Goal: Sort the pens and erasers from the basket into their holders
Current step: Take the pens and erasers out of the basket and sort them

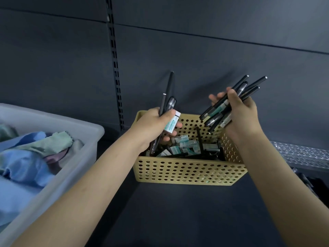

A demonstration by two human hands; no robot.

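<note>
L hand is gripping a few black pens, the L pens, & one eraser at the same time. Its fingers are curling round them, w/ the thumb pressing on the eraser. The L pens are sticking almost straight up, w/ the low ends dipping into the basket. The eraser is white w/ a green band. It is tilting just over the basket's back L corner.

R hand is gripping a bigger bunch, the R pens. Its fingers are wrapping tight round the middle of the bunch. The R pens are fanning out, w/ the top ends leaning up & to the R & the low ends pointing down at the basket. R hand is hanging over the basket's back R corner.

The basket is tan w/ lots of round holes. It is sitting on the dark shelf, under both hands. Inside, loose erasers in green & white sleeves are lying in a heap, w/ loose pens lying across them. An upright pen is standing near the middle.

To the L, a pale bin is sitting near the basket, not touching it. Blue & green cloths are lying crumpled in it. To the R of the basket a clear bumpy tray is sitting. Dark things below it are too blurry to tell. A grey wall w/ a slotted rail is standing behind.
</note>
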